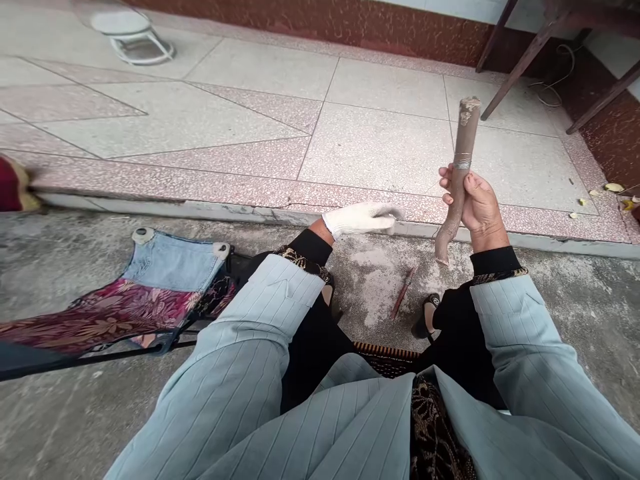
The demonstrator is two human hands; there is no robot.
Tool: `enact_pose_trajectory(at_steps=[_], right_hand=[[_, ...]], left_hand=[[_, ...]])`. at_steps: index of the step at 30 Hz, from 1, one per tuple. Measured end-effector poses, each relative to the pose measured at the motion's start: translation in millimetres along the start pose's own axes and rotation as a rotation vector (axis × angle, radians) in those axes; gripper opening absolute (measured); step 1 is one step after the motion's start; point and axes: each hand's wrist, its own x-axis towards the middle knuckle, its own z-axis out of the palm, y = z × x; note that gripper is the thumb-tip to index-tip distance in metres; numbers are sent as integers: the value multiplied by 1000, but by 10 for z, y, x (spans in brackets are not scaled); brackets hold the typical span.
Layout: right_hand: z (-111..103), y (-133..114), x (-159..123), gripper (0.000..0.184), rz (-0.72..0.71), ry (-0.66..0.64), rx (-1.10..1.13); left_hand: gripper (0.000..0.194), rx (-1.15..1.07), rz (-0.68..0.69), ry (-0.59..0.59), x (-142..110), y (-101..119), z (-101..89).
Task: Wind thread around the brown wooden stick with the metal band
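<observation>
My bare right hand point(483, 203) grips a bent brown wooden stick point(466, 137) at its lower middle. The stick stands nearly upright, with thin wire point(463, 162) wound round it just above my fingers and a pale, rough top end. My left hand point(363, 219), in a white knitted glove, hovers apart from the stick with its fingers stretched out and nothing seen in them. The fingertips of the glove look greyish and a little blurred. On the concrete between my feet lies a slim reddish tool point(403, 293), whose kind I cannot make out.
To my left stands a folding chair point(160, 293) with denim and red floral cloth. A raised tiled step point(370, 147) runs across in front. A white stool point(133, 33) stands far left; dark wooden legs point(520, 70) rise at the right. Yellowish scraps point(614, 187) lie far right.
</observation>
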Motion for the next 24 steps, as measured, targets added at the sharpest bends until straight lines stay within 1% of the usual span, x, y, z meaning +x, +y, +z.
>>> enact_pose_trajectory(at_steps=[3, 5, 7, 9, 12, 14, 16, 19, 21, 24], right_hand=[[-69, -14, 30, 57, -21, 71, -28], [-126, 0, 50, 55, -51, 84, 24], [-183, 31, 68, 50, -85, 88, 121], [-229, 63, 85, 43, -102, 116, 205], [-276, 88, 106, 29, -107, 188, 289], [-297, 87, 114, 22, -110, 216, 349], [-317, 80, 118, 18, -106, 233, 395], [-351, 86, 119, 14, -90, 277, 431], [-377, 107, 124, 12, -79, 314, 453], [-413, 147, 135, 11, -66, 361, 477]], left_hand=[[48, 40, -35, 3, -64, 21, -41], [46, 59, -45, 52, -98, 26, -54], [44, 7, -48, 107, -107, 16, -44], [39, -116, -79, 185, -86, -12, -18], [24, -392, -167, 393, -21, -81, 17], [17, -573, -189, 517, 12, -122, 23], [15, -714, -157, 591, 18, -147, 20], [17, -885, -41, 684, -7, -154, 13], [16, -973, 38, 756, -25, -152, 5], [10, -1061, 145, 904, -36, -153, -18]])
